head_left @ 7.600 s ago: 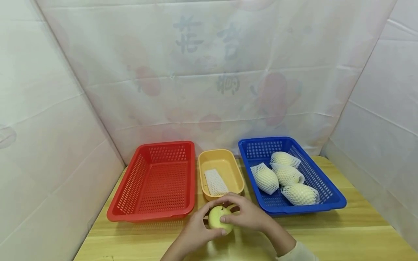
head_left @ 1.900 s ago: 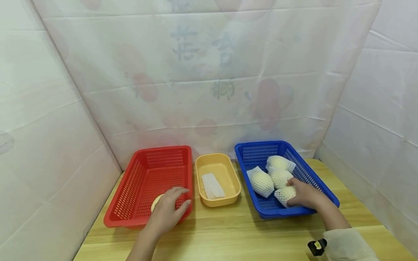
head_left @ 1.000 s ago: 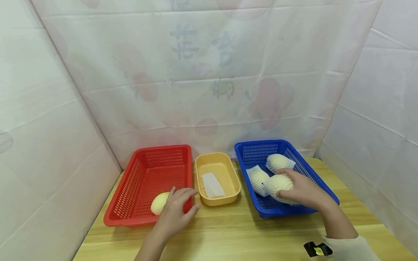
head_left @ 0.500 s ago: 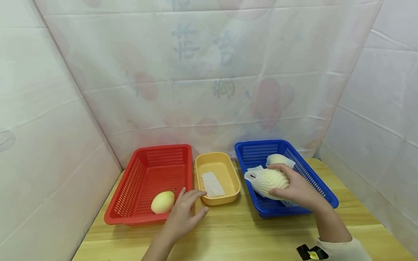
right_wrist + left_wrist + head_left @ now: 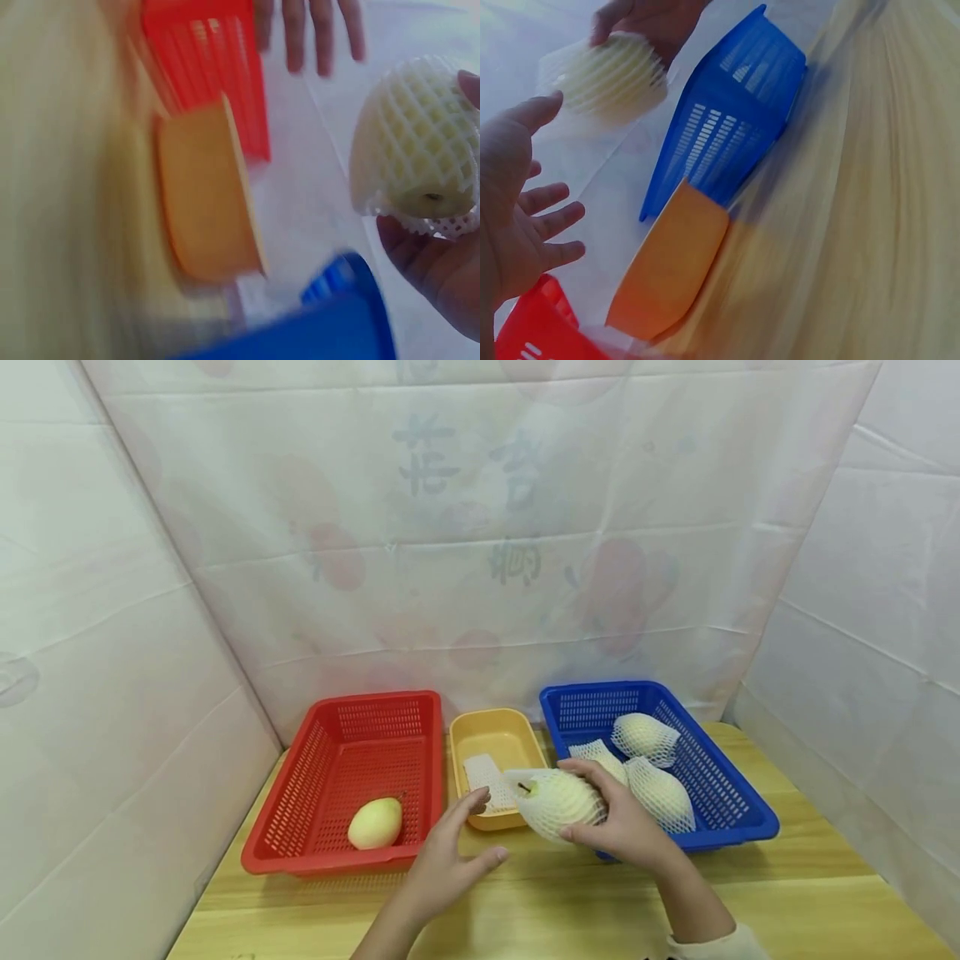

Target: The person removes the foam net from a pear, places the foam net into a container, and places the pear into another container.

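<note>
My right hand point(image 5: 622, 818) grips a pale yellow pear point(image 5: 564, 802) wrapped in a white foam net, its stem pointing left. It is held up in front of the yellow tray, between the two baskets. In the right wrist view the net sleeve point(image 5: 416, 135) covers most of the fruit and leaves its bottom end bare. My left hand point(image 5: 444, 860) holds nothing; its fingers are spread, with the palm turned to the wrapped pear and a gap between them. A bare pear point(image 5: 376, 823) lies in the red basket point(image 5: 258, 852), just left of that hand.
In the blue basket point(image 5: 761, 827) lie several net-wrapped pears point(image 5: 662, 795) at the right. An empty foam net point(image 5: 487, 781) lies in the yellow tray point(image 5: 461, 735) between the baskets. Behind them hangs a pale printed sheet point(image 5: 480, 568); the wooden table point(image 5: 540, 902) extends in front.
My right hand has lifted one wrapped pear out of the blue basket and carried it left. My left hand has let go of the bare pear in the red basket and moved right.
</note>
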`<act>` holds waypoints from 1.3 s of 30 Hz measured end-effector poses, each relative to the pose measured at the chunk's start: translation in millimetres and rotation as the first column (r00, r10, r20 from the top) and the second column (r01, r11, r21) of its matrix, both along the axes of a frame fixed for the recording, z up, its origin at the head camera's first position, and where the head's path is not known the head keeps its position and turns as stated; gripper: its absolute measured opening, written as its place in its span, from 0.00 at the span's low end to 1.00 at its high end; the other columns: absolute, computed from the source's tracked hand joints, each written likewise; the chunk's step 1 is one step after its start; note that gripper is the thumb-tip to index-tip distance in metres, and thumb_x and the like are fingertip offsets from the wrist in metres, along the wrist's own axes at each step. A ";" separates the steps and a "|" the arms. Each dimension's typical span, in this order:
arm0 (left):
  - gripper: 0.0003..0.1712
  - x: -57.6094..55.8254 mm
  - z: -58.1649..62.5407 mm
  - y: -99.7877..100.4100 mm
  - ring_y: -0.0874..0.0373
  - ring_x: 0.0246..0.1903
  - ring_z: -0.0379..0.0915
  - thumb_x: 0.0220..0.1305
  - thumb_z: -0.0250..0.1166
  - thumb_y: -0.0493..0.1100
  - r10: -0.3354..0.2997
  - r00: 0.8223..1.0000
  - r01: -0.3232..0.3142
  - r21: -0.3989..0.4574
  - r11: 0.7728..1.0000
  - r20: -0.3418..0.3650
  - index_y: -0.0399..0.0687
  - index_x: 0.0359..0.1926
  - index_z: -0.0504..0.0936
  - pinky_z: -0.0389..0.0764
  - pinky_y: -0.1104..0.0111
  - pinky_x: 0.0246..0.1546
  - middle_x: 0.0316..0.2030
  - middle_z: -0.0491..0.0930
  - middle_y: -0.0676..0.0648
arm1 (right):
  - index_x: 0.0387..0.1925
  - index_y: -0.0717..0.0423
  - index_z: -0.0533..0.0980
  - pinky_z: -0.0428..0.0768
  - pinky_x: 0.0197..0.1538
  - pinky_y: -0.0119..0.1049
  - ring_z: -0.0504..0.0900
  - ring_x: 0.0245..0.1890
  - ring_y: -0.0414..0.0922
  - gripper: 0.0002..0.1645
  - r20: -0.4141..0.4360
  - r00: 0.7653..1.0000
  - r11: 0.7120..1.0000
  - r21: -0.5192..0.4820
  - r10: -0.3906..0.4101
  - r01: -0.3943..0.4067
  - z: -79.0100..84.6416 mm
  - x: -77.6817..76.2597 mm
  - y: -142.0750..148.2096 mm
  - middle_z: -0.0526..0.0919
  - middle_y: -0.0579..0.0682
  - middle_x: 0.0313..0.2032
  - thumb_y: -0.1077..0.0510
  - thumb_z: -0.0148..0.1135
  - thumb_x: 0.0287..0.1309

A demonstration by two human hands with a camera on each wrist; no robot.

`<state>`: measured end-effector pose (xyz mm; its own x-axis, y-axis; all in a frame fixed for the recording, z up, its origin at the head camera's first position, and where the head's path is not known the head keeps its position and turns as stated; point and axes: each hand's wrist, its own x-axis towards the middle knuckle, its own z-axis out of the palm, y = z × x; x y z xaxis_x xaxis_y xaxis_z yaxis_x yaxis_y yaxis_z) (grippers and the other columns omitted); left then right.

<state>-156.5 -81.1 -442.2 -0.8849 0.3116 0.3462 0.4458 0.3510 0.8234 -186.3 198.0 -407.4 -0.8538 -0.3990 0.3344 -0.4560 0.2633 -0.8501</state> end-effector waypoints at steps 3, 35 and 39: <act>0.45 -0.6 -2.5 4.3 0.50 0.65 0.66 0.60 0.70 0.55 -0.057 0.995 0.047 0.113 0.992 0.084 0.59 0.74 0.58 0.69 0.47 0.64 0.66 0.69 0.53 | 0.67 0.50 0.64 0.84 0.45 0.39 0.79 0.47 0.46 0.44 -0.004 0.998 0.996 -0.067 0.063 -0.063 -7.1 2.6 -14.5 0.72 0.61 0.58 0.64 0.73 0.49; 0.34 -2.0 -13.3 14.1 0.52 0.52 0.79 0.61 0.68 0.38 -0.167 0.955 0.039 0.457 0.889 0.244 0.49 0.67 0.68 0.83 0.65 0.49 0.57 0.75 0.39 | 0.66 0.56 0.64 0.83 0.51 0.38 0.80 0.52 0.45 0.40 0.060 0.973 0.942 -0.270 0.224 -0.200 -42.4 12.1 -65.4 0.74 0.60 0.56 0.68 0.70 0.53; 0.34 -2.5 -15.8 11.6 0.51 0.48 0.80 0.59 0.70 0.39 -0.152 0.959 0.043 0.406 0.913 0.241 0.50 0.66 0.70 0.84 0.66 0.45 0.52 0.79 0.40 | 0.65 0.45 0.67 0.80 0.55 0.38 0.78 0.54 0.45 0.40 0.081 0.984 0.984 -0.104 0.157 -0.148 -42.7 10.8 -60.6 0.75 0.53 0.59 0.61 0.73 0.51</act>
